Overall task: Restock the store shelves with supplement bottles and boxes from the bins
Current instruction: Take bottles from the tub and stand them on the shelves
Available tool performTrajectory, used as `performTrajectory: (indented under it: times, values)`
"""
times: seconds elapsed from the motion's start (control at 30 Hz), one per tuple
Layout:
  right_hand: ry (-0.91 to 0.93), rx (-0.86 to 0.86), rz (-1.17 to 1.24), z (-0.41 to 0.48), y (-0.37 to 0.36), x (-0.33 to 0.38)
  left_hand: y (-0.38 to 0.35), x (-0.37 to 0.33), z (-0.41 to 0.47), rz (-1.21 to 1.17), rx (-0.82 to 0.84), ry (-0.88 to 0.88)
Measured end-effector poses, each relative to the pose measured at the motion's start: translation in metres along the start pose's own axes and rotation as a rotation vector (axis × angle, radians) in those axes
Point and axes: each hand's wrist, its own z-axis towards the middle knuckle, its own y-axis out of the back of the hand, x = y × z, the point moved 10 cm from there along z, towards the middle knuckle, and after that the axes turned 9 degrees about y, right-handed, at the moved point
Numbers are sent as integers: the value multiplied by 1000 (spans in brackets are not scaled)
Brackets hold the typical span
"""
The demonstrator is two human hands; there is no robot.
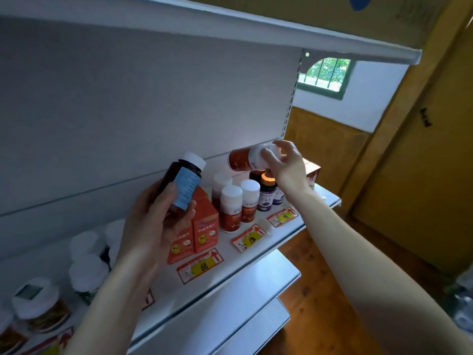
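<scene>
My left hand point(156, 221) grips a dark brown bottle point(183, 183) with a white cap and a blue label, held upright in front of the shelf point(256, 254). My right hand point(286, 165) holds a red-labelled white bottle point(243, 158) by its cap end, lying sideways in the air above the standing bottles. Below it stand matching red-labelled white-capped bottles point(231, 208), purple-labelled bottles point(267, 198) and orange boxes point(204, 224).
White-capped bottles point(87, 272) and jars point(41, 303) fill the shelf's left end. Price tags point(199, 267) line the front edge. Another shelf point(230, 26) hangs overhead, more shelves sit below. A wooden door point(422, 175) and wood floor lie to the right.
</scene>
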Motion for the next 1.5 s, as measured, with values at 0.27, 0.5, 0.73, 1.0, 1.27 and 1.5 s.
performTrajectory:
  times: [0.27, 0.5, 0.73, 1.0, 1.27, 1.5]
  values:
    - [306, 335, -324, 77, -35, 10, -19, 14, 21, -110, -116, -30]
    - [331, 834, -388, 90, -100, -4, -33, 21, 30, -190, -221, -88]
    - [339, 1124, -451, 71, -134, -29, -32, 29, 22, -196, -304, -140]
    - [332, 1238, -439, 54, -144, -41, -41, 41, 18, -197, -302, -130]
    - [377, 1183, -535, 59, -138, -40, -43, 51, 16, -255, -277, -95]
    - [292, 1089, 325, 24, -124, 61, -52, 51, 14, -282, -187, -40]
